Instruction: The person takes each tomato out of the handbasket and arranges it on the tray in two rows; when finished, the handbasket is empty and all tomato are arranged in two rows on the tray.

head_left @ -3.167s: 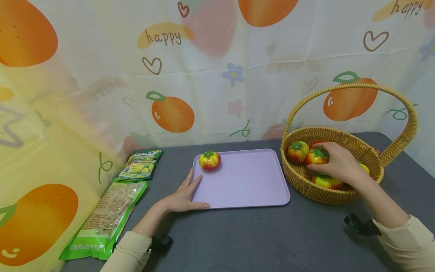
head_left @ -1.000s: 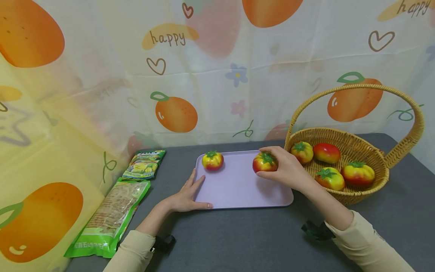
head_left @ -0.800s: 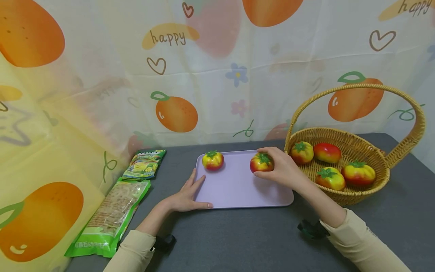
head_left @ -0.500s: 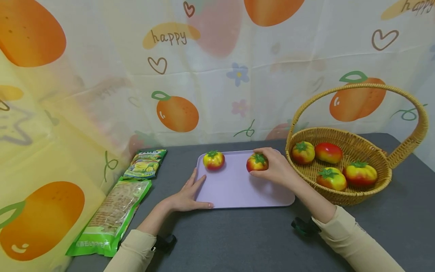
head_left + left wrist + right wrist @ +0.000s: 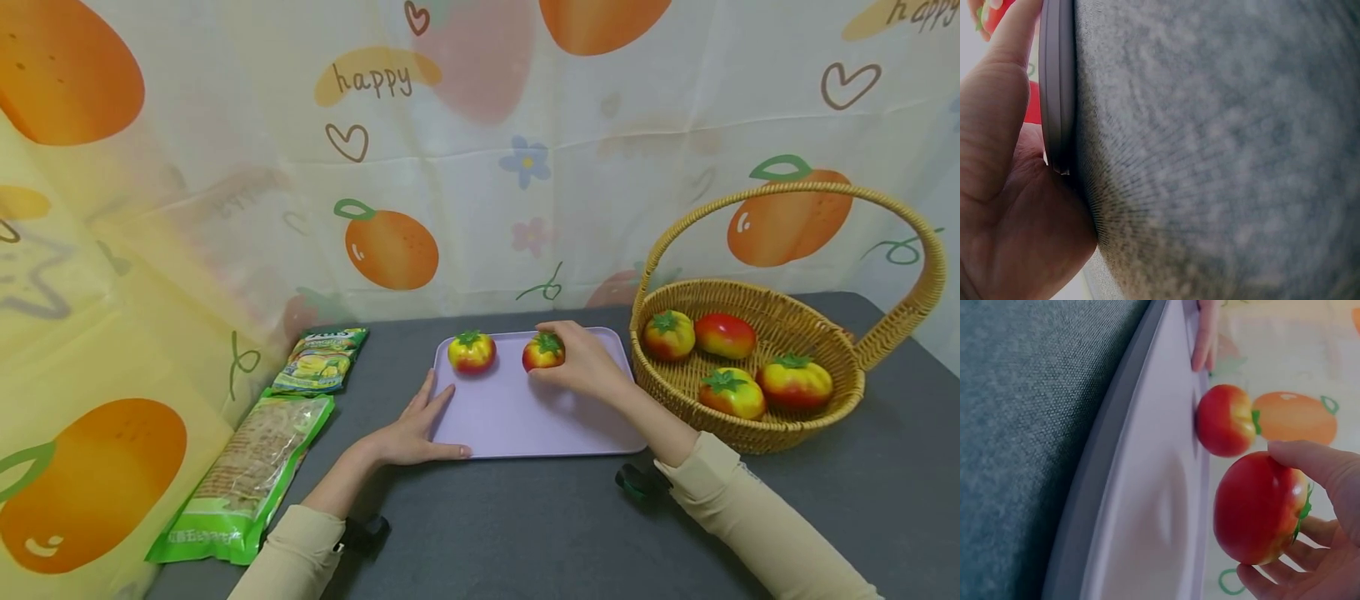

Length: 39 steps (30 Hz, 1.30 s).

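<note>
My right hand (image 5: 581, 362) grips a red-and-yellow tomato (image 5: 1257, 509) with a green leafy top, thumb on one side and fingers on the other. In the right wrist view the tomato hangs a little above the lilac tray (image 5: 517, 417). Another such tomato (image 5: 472, 354) sits at the tray's back left corner. My left hand (image 5: 408, 433) rests at the tray's left side, fingers spread along the left rim and thumb at the front edge. The left wrist view shows the tray's edge (image 5: 1058, 94) beside the thumb and palm.
On the right, a wicker basket (image 5: 678, 417) with a tall arched handle holds several fruits, among them a smooth red one (image 5: 725, 336). Left of the tray lie a green snack packet (image 5: 318, 360) and a long green-edged bag (image 5: 243, 475). A printed curtain (image 5: 465, 183) hangs behind.
My right hand has taken the tomato out of the basket and carried it left over the tray, closer to the first tomato. The left hand has stayed at the tray's edge.
</note>
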Tool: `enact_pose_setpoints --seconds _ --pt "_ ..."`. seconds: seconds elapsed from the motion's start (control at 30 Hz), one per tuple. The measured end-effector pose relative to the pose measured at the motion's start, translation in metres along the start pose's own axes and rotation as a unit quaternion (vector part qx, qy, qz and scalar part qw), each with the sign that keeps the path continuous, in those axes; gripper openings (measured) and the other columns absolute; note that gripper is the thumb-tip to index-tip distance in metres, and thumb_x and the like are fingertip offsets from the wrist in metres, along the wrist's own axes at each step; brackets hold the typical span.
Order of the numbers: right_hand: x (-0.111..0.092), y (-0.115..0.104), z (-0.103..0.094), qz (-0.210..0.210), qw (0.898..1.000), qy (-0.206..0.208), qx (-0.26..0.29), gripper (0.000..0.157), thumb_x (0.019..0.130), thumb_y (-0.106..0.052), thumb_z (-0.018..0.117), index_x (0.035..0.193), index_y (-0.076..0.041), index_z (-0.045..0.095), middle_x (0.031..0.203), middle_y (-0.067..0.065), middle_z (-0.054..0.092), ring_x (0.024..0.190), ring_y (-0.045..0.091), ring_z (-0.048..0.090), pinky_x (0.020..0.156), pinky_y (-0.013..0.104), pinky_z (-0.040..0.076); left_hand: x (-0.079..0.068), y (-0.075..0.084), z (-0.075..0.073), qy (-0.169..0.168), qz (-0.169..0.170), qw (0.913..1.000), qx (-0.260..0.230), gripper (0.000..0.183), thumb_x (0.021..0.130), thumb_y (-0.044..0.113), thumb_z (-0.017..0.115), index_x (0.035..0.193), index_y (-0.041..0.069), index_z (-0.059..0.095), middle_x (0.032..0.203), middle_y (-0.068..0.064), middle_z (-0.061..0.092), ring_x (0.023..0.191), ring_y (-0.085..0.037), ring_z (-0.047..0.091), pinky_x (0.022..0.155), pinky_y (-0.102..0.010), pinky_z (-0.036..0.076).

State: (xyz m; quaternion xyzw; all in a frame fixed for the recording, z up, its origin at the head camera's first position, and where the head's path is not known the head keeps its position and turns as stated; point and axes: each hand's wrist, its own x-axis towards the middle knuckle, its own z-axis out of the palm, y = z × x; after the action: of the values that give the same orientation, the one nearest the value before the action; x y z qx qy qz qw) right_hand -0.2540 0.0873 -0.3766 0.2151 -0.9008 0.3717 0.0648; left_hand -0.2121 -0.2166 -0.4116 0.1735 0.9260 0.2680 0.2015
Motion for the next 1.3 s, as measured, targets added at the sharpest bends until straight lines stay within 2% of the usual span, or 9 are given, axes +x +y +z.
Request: enact_pose_setpoints --seconds 0.5,0.77,1.3 --pt "0.018 0.002 0.017 0.006 1.0 0.006 -0.007 0.065 0.076 -0.02 0.083 0.13 0.003 0.055 0.128 0.022 0.055 0.116 0.035 0.052 0.1 0.048 0.041 -0.001 0.0 0.0 0.0 -0.001 1.0 -0.008 0.106 0.079 0.061 0.07 0.158 0.02 0.012 0.16 -0.01 -0.022 0.147 -0.038 -0.008 0.112 -0.064 0.01" --pt "0.024 0.0 0.024 0.017 1.0 -0.01 -0.01 0.065 0.078 -0.022 0.082 0.132 0.001 0.054 0.132 0.02 0.053 0.116 0.036 0.049 0.099 0.048 0.042 -0.001 0.001 0.0 0.003 -0.004 1.0 -0.004 0.107 0.078 0.063 0.07 0.158 0.02 0.012 0.16 -0.009 -0.022 0.147 -0.037 -0.007 0.112 -0.063 0.01" --pt "0.031 0.001 0.028 0.02 0.999 -0.022 -0.027 0.063 0.079 -0.022 0.081 0.131 0.002 0.054 0.132 0.021 0.052 0.117 0.039 0.048 0.099 0.049 0.041 -0.001 0.001 0.001 0.004 -0.003 1.0 -0.003 0.107 0.079 0.062 0.07 0.158 0.021 0.012 0.16 -0.008 -0.023 0.147 -0.037 -0.008 0.112 -0.063 0.011"
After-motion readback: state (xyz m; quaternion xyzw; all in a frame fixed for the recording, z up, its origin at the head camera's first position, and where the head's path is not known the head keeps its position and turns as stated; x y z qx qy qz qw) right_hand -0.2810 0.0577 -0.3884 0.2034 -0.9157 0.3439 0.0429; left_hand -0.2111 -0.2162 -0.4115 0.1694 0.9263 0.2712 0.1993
